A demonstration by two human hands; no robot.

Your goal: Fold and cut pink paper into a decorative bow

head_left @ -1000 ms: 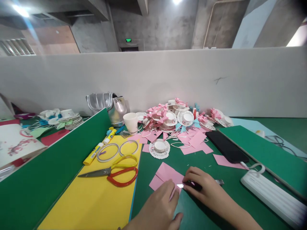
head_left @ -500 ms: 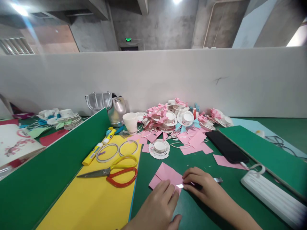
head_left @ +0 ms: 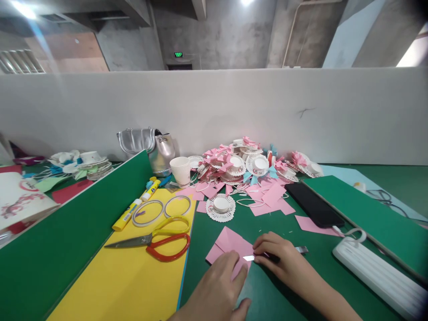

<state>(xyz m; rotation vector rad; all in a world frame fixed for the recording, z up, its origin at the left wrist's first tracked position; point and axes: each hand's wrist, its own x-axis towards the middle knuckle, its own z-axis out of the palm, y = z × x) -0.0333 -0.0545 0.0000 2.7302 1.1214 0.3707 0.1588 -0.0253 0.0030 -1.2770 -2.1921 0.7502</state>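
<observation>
Green table [head_left: 301, 294]: yellow sheet [head_left: 133, 276] along its left side, scissors [head_left: 157, 240] on it. Near the front edge we see folded pink paper [head_left: 229, 243]. Left hand [head_left: 217, 290] lies on it, fingers flat and unclenched. Right hand [head_left: 284, 263] grips a small knife [head_left: 267, 257], blade at the paper's edge, close to our left fingertips. Risk: a slip nicks them or tears the fold.

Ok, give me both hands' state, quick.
Left hand: open, flat, pressing the folded pink paper sheet.
Right hand: closed on a small metal-bladed tool.
</observation>
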